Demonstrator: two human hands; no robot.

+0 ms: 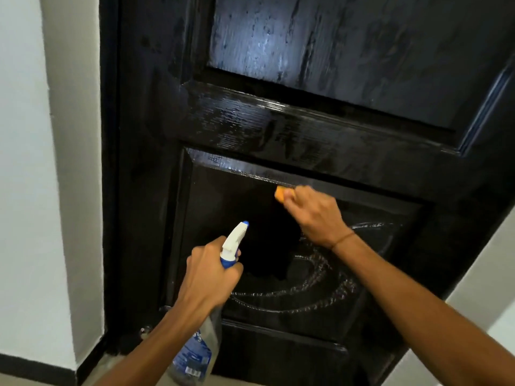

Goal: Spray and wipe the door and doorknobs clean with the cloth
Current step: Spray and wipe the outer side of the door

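Note:
A glossy black panelled door (278, 126) fills the view, wet and streaked, with curved foam smears on its lower panel. My right hand (315, 215) grips an orange cloth (282, 194) and presses it against the top edge of that lower panel. My left hand (209, 274) holds a clear spray bottle (195, 355) by its neck, lower and to the left, its white and blue nozzle (237, 238) pointing up at the door. A small metal fitting (145, 331) shows low on the door's left side; I cannot tell if it is a knob.
A white wall (36, 176) stands to the left of the black door frame (110, 190), with a dark skirting strip (33, 367) at floor level. Another white wall (490, 288) runs along the lower right. Pale floor shows at the bottom.

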